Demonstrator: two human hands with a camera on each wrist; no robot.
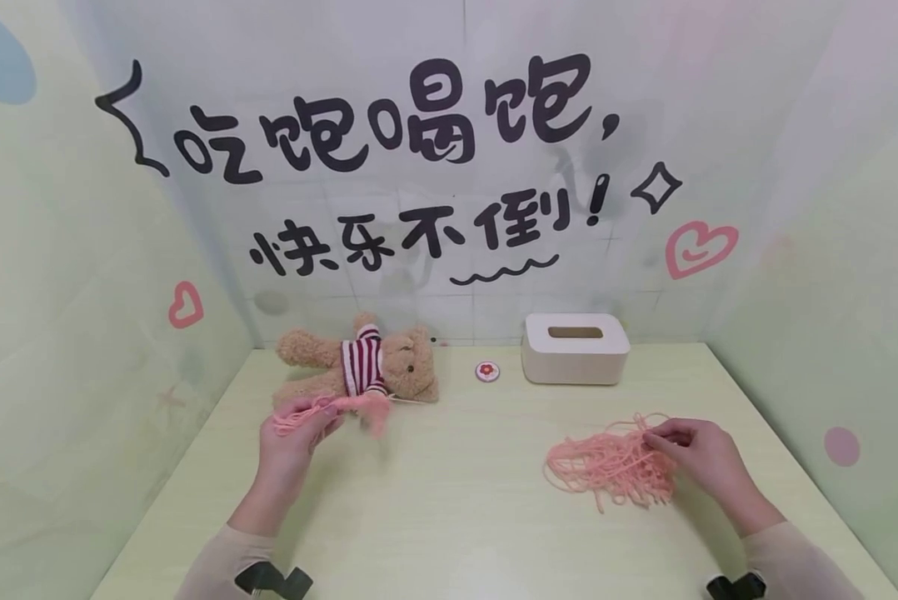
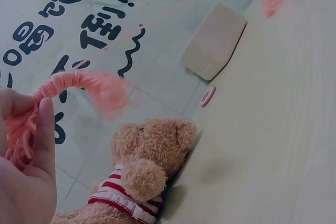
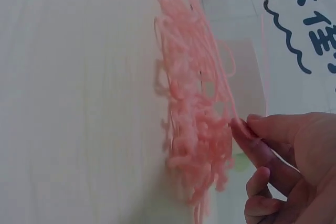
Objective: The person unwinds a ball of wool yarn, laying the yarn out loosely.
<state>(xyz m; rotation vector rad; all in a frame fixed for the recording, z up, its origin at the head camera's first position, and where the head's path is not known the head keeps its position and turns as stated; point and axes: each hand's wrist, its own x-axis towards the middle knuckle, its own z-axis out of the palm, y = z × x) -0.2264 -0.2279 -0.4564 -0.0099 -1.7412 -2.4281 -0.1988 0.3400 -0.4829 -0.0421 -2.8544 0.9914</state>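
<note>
Table [image 1: 434, 525], lying teddy [image 1: 362, 367], tissue box [image 1: 575, 362], yarn [image 1: 612, 467]

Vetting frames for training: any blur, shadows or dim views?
Left wrist: dimmer than head, yarn bundle blurred at one end, soft shadows by bear. Right wrist: also dimmer, yarn pile slightly soft. Head: bright, soft shadows near left hand and right hand.

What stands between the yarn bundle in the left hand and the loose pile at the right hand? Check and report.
Nothing visible: no obstacle shows between the yarn bundle in the left hand and the loose pile the right hand pinches. The teddy bear, round disc and white box are farther back.
</note>
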